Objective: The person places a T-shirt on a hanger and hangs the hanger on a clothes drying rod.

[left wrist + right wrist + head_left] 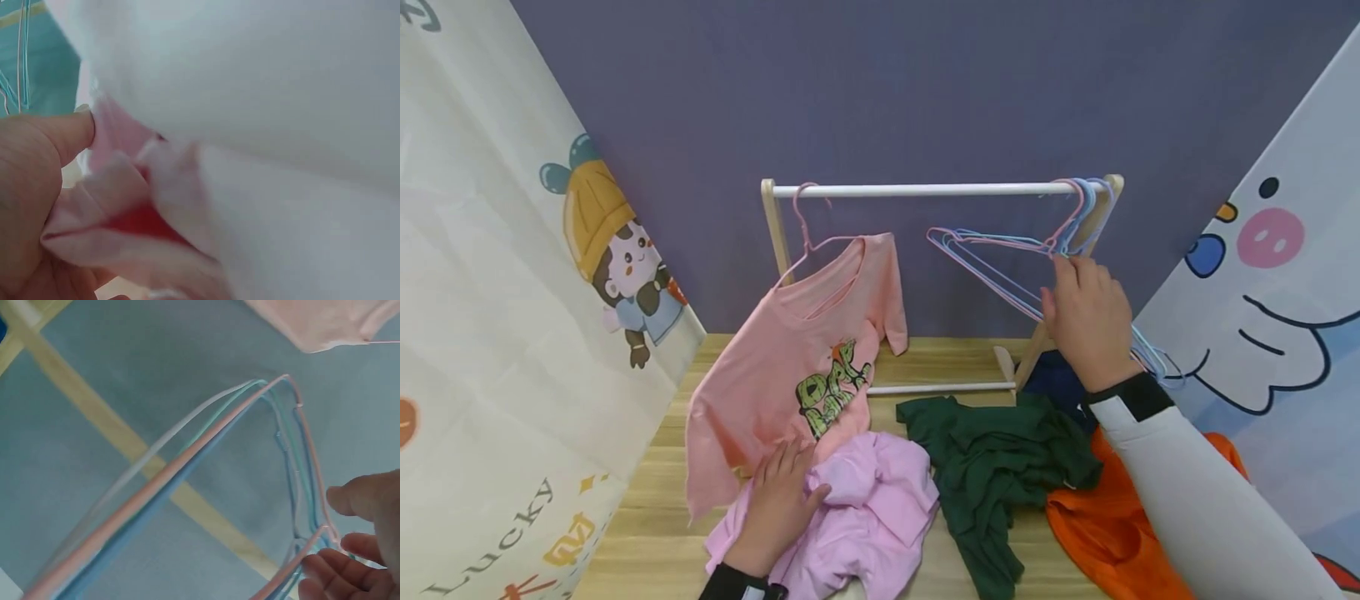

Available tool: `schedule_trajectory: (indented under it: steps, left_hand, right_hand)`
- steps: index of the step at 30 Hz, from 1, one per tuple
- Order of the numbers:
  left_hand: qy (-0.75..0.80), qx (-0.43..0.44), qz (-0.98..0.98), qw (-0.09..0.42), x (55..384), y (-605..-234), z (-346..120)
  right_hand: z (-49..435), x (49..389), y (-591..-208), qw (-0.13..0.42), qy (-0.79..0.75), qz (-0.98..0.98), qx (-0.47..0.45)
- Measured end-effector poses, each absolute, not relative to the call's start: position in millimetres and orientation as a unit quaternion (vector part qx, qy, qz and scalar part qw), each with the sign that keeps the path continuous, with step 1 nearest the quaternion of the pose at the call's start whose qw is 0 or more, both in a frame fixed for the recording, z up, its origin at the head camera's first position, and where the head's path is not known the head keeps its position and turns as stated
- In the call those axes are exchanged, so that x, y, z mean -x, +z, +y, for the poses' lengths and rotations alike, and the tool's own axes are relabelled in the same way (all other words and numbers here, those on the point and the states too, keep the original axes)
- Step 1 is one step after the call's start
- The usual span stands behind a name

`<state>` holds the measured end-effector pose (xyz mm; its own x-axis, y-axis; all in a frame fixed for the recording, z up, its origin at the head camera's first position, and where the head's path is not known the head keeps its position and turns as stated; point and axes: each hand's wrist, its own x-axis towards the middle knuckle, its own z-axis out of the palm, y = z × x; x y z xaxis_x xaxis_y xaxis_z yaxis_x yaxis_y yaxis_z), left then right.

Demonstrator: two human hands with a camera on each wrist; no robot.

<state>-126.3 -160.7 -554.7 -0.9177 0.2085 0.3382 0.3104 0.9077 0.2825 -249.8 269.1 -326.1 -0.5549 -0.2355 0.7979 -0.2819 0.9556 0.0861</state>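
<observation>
A pink T-shirt (790, 358) with a green printed graphic hangs by one shoulder on a pink hanger (806, 242), its other shoulder sagging off. My left hand (781, 493) lies over the shirt's hem and a lilac garment (880, 500), fingers extended. In the left wrist view, pale pink cloth (106, 194) lies against the thumb and palm. My right hand (1090, 312) reaches to a bunch of pink, blue and lilac hangers (992, 242). In the right wrist view, its fingertips touch the hangers (187, 459) near their necks, with the thumb apart.
The hangers hang at the right end of a white rail (917, 190) on a small wooden-ended rack. A dark green garment (992, 458), an orange one (1112, 525) and a navy one (1054, 383) lie on the wooden table (640, 542). Printed curtains flank both sides.
</observation>
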Motion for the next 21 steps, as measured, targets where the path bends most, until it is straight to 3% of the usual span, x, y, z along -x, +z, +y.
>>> schedule_trajectory:
  steps: [11, 21]
  left_hand:
    - [-0.158, 0.124, -0.971, 0.132, 95, -575, -181]
    - [-0.161, 0.117, -0.975, 0.1, 87, -573, -183]
  right_hand:
    - [277, 267, -323, 0.441, -0.002, -0.886, -0.14]
    - [278, 274, -324, 0.442, 0.017, -0.887, -0.128]
